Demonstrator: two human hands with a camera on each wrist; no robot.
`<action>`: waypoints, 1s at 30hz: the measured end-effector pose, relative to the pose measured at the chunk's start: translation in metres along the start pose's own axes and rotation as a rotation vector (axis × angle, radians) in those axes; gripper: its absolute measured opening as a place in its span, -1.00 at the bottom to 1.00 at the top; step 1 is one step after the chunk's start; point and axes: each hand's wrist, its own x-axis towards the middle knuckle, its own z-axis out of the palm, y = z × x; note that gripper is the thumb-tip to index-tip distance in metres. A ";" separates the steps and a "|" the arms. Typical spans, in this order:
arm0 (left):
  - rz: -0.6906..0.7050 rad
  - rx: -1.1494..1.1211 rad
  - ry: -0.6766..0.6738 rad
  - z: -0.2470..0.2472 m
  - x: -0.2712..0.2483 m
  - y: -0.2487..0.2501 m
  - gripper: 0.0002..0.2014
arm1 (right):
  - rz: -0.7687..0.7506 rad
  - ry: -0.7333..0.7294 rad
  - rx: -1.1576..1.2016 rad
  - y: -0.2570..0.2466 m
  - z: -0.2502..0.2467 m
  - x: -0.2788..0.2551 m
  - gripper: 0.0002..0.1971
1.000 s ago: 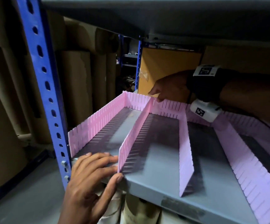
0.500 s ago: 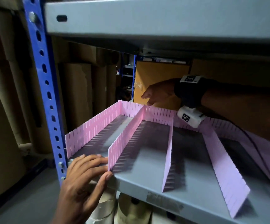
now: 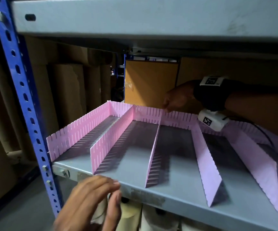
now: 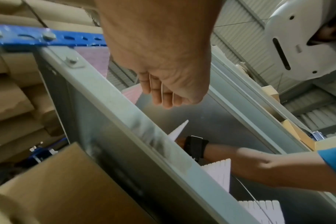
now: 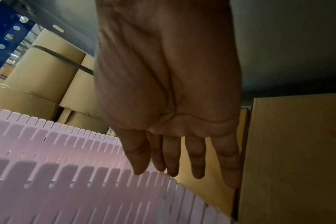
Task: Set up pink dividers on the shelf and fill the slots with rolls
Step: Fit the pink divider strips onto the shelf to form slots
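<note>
Dividers: slotted pink plastic strips [image 3: 155, 152] stand on grey metal shelf [image 3: 135, 170], slots empty. Right hand [image 3: 176, 99], fingers straight, touches rear strip's top edge [image 5: 159, 174]. Left hand [image 3: 91, 202] spread loose at shelf front, holding nothing. Setup step, seemingly; next: seat the joints, fetch rolls.

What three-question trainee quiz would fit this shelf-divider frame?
1. True or false: rolls already fill the slots between the pink slotted plastic dividers on the grey metal shelf.
2. Which hand reaches the slotted back strip: A left hand, B right hand?
3. Fill in: the perforated upright post at the shelf's left corner is coloured ____.

Key: 1 false, the slots hold nothing; 2 B, its straight fingertips meet the strip's top edge; 3 blue.
</note>
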 end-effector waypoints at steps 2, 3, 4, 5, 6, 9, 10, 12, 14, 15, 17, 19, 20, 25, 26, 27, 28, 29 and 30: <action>-0.077 -0.047 0.051 0.015 -0.008 0.016 -0.83 | -0.021 0.013 -0.024 0.000 0.007 0.000 -0.63; -0.095 -0.056 0.035 0.022 -0.012 0.018 -0.82 | -0.026 0.023 -0.041 0.000 0.009 -0.001 -0.60; -0.102 -0.078 0.018 0.027 -0.013 0.017 -0.81 | -0.032 0.034 -0.057 0.000 0.012 -0.001 -0.58; -0.111 -0.083 0.003 0.031 -0.014 0.016 -0.81 | -0.034 0.045 -0.072 0.001 0.013 -0.002 -0.57; -0.130 -0.082 0.002 0.035 -0.015 0.016 -0.80 | -0.036 0.057 -0.074 0.003 0.016 -0.003 -0.56; -0.167 -0.078 0.024 0.044 -0.020 0.019 -0.79 | -0.053 0.102 -0.067 0.005 0.018 -0.006 -0.56; -0.168 -0.075 0.024 0.046 -0.021 0.020 -0.79 | -0.061 0.111 -0.062 0.005 0.017 -0.007 -0.58; -0.187 -0.052 0.020 0.049 -0.019 0.022 -0.78 | -0.089 0.120 -0.063 0.004 0.017 -0.007 -0.62; -0.215 -0.023 0.013 0.052 -0.017 0.023 -0.77 | -0.109 0.114 -0.061 0.004 0.018 -0.005 -0.64; -0.220 -0.011 0.014 0.053 -0.016 0.023 -0.78 | -0.110 0.110 -0.058 0.004 0.019 -0.005 -0.63; -0.227 -0.008 0.026 0.056 -0.015 0.022 -0.81 | -0.104 0.110 -0.073 0.004 0.021 -0.002 -0.61; -0.220 -0.016 0.039 0.057 -0.016 0.021 -0.84 | -0.097 0.121 -0.107 0.005 0.024 0.000 -0.59; -0.213 -0.017 0.038 0.058 -0.016 0.020 -0.84 | -0.101 0.127 -0.118 0.005 0.024 0.000 -0.59; -0.201 -0.024 0.012 0.057 -0.018 0.017 -0.83 | -0.087 0.143 -0.061 0.007 0.024 -0.005 -0.52; -0.196 -0.021 0.008 0.057 -0.018 0.017 -0.83 | -0.080 0.132 -0.038 0.007 0.023 -0.005 -0.51; -0.196 -0.022 0.004 0.056 -0.018 0.017 -0.83 | -0.076 0.130 -0.023 0.008 0.022 -0.005 -0.52; -0.190 -0.022 0.003 0.057 -0.019 0.016 -0.84 | -0.073 0.130 -0.017 0.009 0.020 -0.005 -0.54; -0.190 -0.029 0.003 0.057 -0.019 0.015 -0.85 | -0.074 0.133 -0.016 0.009 0.020 -0.003 -0.57; -0.181 -0.027 0.007 0.058 -0.020 0.014 -0.85 | -0.074 0.129 0.007 0.008 0.020 -0.001 -0.57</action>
